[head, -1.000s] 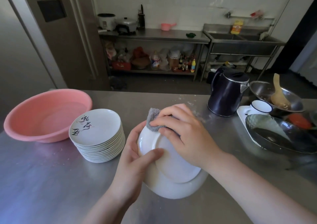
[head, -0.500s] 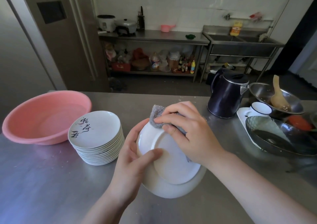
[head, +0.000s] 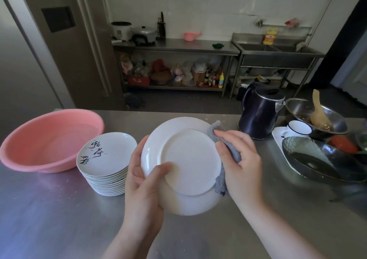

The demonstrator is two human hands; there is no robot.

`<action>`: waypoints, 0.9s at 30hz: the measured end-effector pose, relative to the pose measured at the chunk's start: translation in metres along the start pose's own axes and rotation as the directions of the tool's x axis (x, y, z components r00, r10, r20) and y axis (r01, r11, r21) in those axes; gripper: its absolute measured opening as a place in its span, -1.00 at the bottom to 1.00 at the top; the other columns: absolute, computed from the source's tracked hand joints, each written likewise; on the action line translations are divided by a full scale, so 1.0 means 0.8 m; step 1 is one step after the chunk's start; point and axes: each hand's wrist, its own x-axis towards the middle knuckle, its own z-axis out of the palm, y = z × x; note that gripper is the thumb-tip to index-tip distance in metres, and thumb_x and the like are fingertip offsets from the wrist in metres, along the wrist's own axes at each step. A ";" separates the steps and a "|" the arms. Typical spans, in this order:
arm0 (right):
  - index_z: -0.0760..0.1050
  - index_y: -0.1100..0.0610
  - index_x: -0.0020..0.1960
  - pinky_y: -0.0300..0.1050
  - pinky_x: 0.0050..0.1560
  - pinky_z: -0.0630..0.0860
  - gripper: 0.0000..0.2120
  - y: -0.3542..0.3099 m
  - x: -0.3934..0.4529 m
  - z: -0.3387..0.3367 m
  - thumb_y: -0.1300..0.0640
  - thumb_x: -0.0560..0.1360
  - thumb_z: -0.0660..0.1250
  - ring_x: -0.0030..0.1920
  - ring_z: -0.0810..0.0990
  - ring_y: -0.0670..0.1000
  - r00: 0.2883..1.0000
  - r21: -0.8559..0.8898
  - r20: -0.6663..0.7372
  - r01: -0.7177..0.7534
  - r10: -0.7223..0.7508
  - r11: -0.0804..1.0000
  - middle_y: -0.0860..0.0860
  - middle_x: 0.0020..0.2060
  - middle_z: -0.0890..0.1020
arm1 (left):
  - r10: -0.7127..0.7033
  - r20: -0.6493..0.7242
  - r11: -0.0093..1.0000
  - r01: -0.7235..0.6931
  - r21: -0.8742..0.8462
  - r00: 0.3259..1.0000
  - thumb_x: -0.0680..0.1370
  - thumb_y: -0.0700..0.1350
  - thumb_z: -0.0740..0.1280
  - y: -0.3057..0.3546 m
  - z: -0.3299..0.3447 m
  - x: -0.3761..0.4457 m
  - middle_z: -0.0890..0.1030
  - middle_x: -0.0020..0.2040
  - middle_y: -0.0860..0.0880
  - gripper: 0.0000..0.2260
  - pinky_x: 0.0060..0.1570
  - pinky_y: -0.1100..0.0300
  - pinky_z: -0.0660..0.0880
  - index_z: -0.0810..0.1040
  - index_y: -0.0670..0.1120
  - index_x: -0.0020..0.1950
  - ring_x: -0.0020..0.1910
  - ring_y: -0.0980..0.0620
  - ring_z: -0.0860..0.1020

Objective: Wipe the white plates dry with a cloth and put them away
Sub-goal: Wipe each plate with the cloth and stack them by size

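a white plate (head: 190, 159), its underside turned toward the camera, is held tilted above the steel bench (head: 49, 209), with what looks like a second white plate (head: 190, 205) directly beneath it. the left hand (head: 143, 181) keeps a closed grip on the plate's left rim, thumb pressed onto the base ring. the right hand (head: 240, 159) has its grip closed on a grey cloth (head: 222, 143), pressing it against the plate's right rim; the cloth's end hangs below the edge. just left of the hands stands a stack of white plates (head: 105, 163), the top one bearing brushed characters. a pink basin (head: 47, 139) sits beside the stack, at the bench's left. to the right are a dark kettle (head: 260, 113), a white cup (head: 297, 128), a steel bowl (head: 315, 117) holding a wooden paddle, and a glass dish (head: 321, 157).
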 end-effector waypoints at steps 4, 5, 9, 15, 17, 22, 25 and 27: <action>0.65 -0.05 0.04 -0.18 0.20 0.43 -0.81 0.006 0.019 -0.007 0.13 0.46 0.36 0.13 0.56 -0.01 0.999 -0.015 -0.031 0.042 -0.043 0.999 -0.13 0.04 0.58 | 0.023 0.062 0.998 -0.027 0.065 0.998 0.35 -0.17 0.44 -0.001 0.007 -0.006 0.61 0.24 0.07 -0.42 0.14 0.09 0.50 0.44 0.21 0.32 0.21 0.03 0.58; 0.64 -0.05 0.04 -0.22 0.19 0.42 -0.81 0.006 0.026 -0.011 0.12 0.46 0.36 0.12 0.56 -0.02 0.998 -0.020 -0.016 0.059 -0.059 0.998 -0.12 0.04 0.58 | 0.015 0.097 0.996 -0.024 0.090 0.995 0.35 -0.12 0.47 0.000 0.007 -0.006 0.59 0.26 0.09 -0.41 0.16 0.06 0.49 0.42 0.24 0.32 0.24 0.03 0.56; 0.62 -0.08 0.05 -0.26 0.19 0.39 -0.81 0.001 0.051 -0.024 0.03 0.46 0.32 0.12 0.54 -0.01 0.987 -0.041 0.042 0.157 -0.155 0.987 -0.18 0.03 0.57 | -0.062 0.175 0.983 0.030 0.180 0.983 0.38 -0.03 0.44 0.009 0.004 0.000 0.59 0.21 0.18 -0.44 -0.14 0.13 0.59 0.35 0.33 0.29 0.15 0.11 0.60; 0.61 -0.13 0.07 -0.33 0.16 0.36 -0.79 -0.006 0.053 -0.018 0.08 0.49 0.31 0.13 0.52 -0.03 0.987 -0.024 0.038 0.156 -0.155 0.987 -0.23 0.02 0.56 | 0.005 0.041 1.000 -0.006 0.012 0.999 0.36 -0.18 0.39 0.004 0.018 0.010 0.64 0.19 0.04 -0.46 -0.08 0.23 0.58 0.45 0.18 0.30 0.13 0.05 0.62; 0.64 -0.02 0.08 -0.33 0.16 0.36 -0.78 -0.003 0.045 -0.017 0.17 0.51 0.31 0.12 0.53 -0.03 0.991 -0.023 -0.009 0.136 -0.136 0.990 -0.18 0.03 0.56 | 0.007 -0.007 0.999 -0.007 -0.039 1.000 0.37 -0.20 0.39 0.001 0.025 0.011 0.65 0.17 0.03 -0.48 -0.07 0.25 0.57 0.46 0.16 0.29 0.11 0.06 0.63; 0.62 0.17 0.16 -0.30 0.19 0.36 -0.76 0.012 0.003 -0.009 0.22 0.52 0.30 0.07 0.51 -0.09 0.965 -0.101 -0.177 0.176 -0.192 0.979 0.05 0.01 0.49 | 0.026 -0.145 0.988 -0.047 -0.145 0.989 0.53 -0.30 0.32 0.002 0.044 0.017 0.65 0.16 0.06 -0.51 0.02 0.18 0.53 0.41 0.17 0.33 0.13 0.07 0.63; 0.59 0.16 0.19 -0.25 0.15 0.39 -0.74 0.014 -0.020 0.006 0.19 0.53 0.29 0.04 0.52 -0.07 0.941 -0.114 -0.233 0.223 -0.244 0.968 0.05 -0.01 0.49 | 0.052 -0.181 0.984 -0.081 -0.157 0.982 0.56 -0.29 0.31 0.006 0.061 0.019 0.60 0.25 0.08 -0.49 0.18 0.07 0.54 0.35 0.22 0.36 0.19 0.08 0.60; 0.57 0.14 0.19 -0.25 0.11 0.41 -0.75 0.011 -0.027 0.013 0.21 0.52 0.30 0.02 0.52 -0.07 0.923 -0.140 -0.225 0.287 -0.313 0.948 0.03 -0.01 0.49 | 0.064 -0.209 0.981 -0.100 -0.164 0.976 0.56 -0.28 0.32 0.007 0.071 0.020 0.56 0.30 0.07 -0.47 0.30 -0.07 0.48 0.33 0.26 0.34 0.23 0.07 0.57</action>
